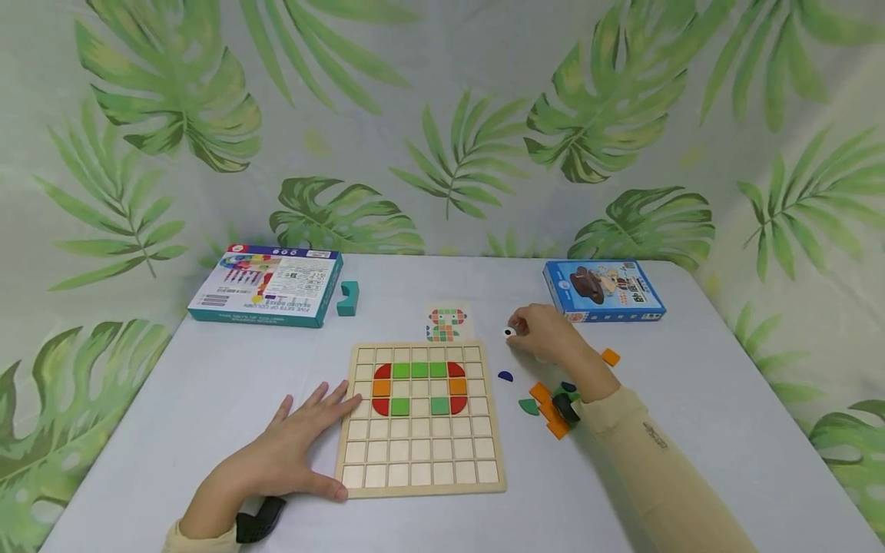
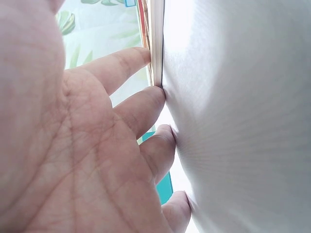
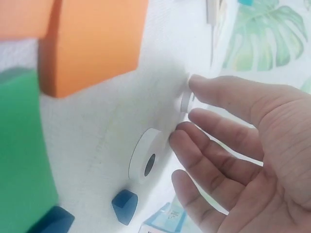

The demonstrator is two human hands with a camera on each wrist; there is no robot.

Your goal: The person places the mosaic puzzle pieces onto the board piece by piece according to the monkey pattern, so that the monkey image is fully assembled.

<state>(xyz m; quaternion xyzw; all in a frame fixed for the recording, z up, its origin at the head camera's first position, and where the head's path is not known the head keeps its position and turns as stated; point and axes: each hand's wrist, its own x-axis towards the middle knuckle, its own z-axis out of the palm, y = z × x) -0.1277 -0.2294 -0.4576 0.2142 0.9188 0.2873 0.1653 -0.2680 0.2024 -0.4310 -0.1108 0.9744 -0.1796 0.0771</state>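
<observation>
My right hand (image 1: 553, 336) pinches a small white disc with a black dot (image 1: 510, 332) between thumb and forefinger, low over the table, right of the picture card. In the right wrist view, a second white disc (image 3: 145, 156) lies below the fingertips. Spread fingers of my left hand (image 1: 297, 442) rest along the left edge of a wooden grid board (image 1: 423, 490), fingertips and thumb touching its frame. On the board, several red quarter-rounds (image 1: 381, 405), green squares (image 1: 419, 370) and two orange squares (image 1: 457, 386) form a ring-like shape.
A picture card (image 1: 448, 324) lies behind the board. Loose orange pieces (image 1: 557, 427), a green quarter-round (image 1: 528, 406) and a dark blue half-round (image 1: 505, 376) lie to the right. Two boxes stand behind, a white-and-teal one (image 1: 266, 288) and a blue one (image 1: 604, 290), plus a teal block (image 1: 349, 298).
</observation>
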